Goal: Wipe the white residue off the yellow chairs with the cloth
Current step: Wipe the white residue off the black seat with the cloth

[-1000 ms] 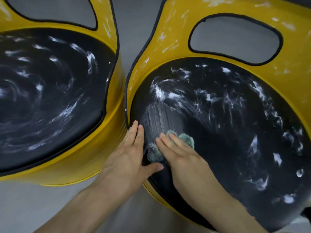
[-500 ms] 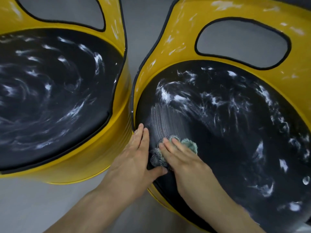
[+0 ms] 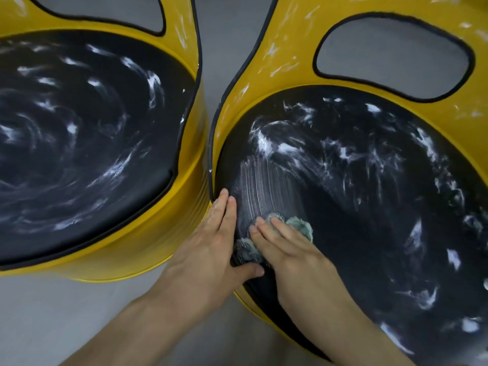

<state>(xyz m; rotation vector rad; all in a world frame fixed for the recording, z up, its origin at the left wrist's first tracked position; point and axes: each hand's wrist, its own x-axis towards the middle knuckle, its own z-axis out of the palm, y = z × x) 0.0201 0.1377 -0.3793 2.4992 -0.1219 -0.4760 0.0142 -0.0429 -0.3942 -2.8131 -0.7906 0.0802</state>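
Two yellow barrel chairs stand side by side, each with a black seat streaked with white residue. On the right chair (image 3: 266,62), my right hand (image 3: 287,249) presses a grey-green cloth (image 3: 301,225) flat against the seat's near left part, fingers straight. A smeared, striped patch of residue (image 3: 261,188) lies just beyond the cloth. My left hand (image 3: 211,249) rests flat on the seat's left rim, thumb stretched toward the cloth. The left chair (image 3: 184,207) has swirls of residue over its whole seat (image 3: 79,143). White flecks also dot the yellow backrests.
Grey floor (image 3: 52,313) shows below the chairs and in the narrow gap (image 3: 232,27) between them. Each backrest has an oval cut-out (image 3: 393,54) edged in black.
The view has shifted, so both chairs sit lower and further right in the picture. My right hand and the cloth stay at the same spot on the seat; the left hand has not moved.
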